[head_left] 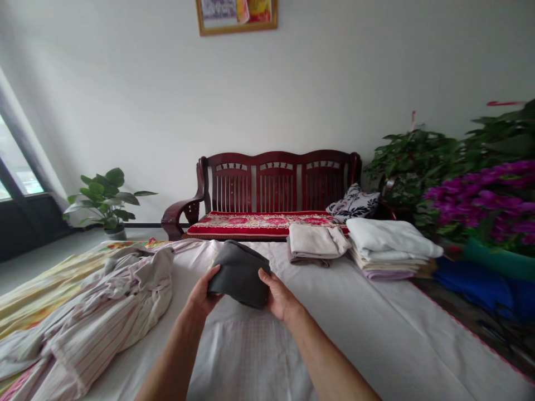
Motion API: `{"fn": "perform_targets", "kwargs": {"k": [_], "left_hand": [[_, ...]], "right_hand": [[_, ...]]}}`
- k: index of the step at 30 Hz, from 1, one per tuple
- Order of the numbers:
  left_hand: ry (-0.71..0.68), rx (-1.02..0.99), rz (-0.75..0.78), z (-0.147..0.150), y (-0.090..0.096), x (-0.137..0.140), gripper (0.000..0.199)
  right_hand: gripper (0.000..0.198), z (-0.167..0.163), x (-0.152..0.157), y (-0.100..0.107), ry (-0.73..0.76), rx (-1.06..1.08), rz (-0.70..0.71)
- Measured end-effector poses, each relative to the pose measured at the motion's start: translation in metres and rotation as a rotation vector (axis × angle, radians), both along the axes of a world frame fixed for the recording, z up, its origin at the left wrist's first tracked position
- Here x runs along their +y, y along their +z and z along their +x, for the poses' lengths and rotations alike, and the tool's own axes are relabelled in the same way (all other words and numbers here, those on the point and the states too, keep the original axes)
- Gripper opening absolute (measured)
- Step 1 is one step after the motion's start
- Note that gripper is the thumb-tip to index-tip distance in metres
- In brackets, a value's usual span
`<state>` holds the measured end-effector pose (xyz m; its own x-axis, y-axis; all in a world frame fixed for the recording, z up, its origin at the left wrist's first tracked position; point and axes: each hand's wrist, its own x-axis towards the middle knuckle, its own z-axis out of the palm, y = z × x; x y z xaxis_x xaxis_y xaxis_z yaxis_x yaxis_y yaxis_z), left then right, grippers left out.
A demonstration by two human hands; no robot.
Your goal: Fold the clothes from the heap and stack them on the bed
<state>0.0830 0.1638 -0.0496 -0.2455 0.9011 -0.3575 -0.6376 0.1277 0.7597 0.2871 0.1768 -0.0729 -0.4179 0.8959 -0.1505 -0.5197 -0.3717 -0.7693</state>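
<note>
Two folded piles (388,245) look done, rumpled clothes (119,317) lie loose, and my left grip (203,293) and right grip (281,296) clasp a dark folded cloth (240,273).

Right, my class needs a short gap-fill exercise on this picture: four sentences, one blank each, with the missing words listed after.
1. The left hand and right hand hold one folded cloth, coloured dark ____.
2. Right of it, the white sheet bears ____ stacks of folded fabric.
3. In the picture, the crumpled striped fabric lies to the ____ of the hands.
4. The seat cover on the wooden bench is mainly ____ in colour.

Missing words: grey; two; left; red.
</note>
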Motion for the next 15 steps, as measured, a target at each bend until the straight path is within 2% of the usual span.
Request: {"fn": "perform_targets", "kwargs": {"k": [3, 6, 8, 10, 15], "left_hand": [[0.004, -0.028, -0.050, 0.023, -0.008, 0.000, 0.014], [-0.105, 0.136, -0.015, 0.038, -0.022, 0.000, 0.029], [-0.138, 0.252, 0.035, 0.044, -0.032, 0.002, 0.045], [-0.111, 0.333, 0.061, 0.047, -0.041, 0.004, 0.059], [-0.088, 0.532, 0.126, 0.050, -0.056, 0.008, 0.077]], "right_hand": [[0.041, 0.013, -0.004, 0.004, -0.027, -0.001, -0.121], [0.024, 0.032, -0.001, 0.012, -0.148, -0.129, -0.184], [0.021, 0.047, 0.007, 0.026, -0.219, -0.219, -0.129], [0.022, 0.064, 0.020, 0.046, -0.259, -0.267, -0.033], [0.020, 0.109, 0.069, 0.100, -0.298, -0.275, 0.070]]}}
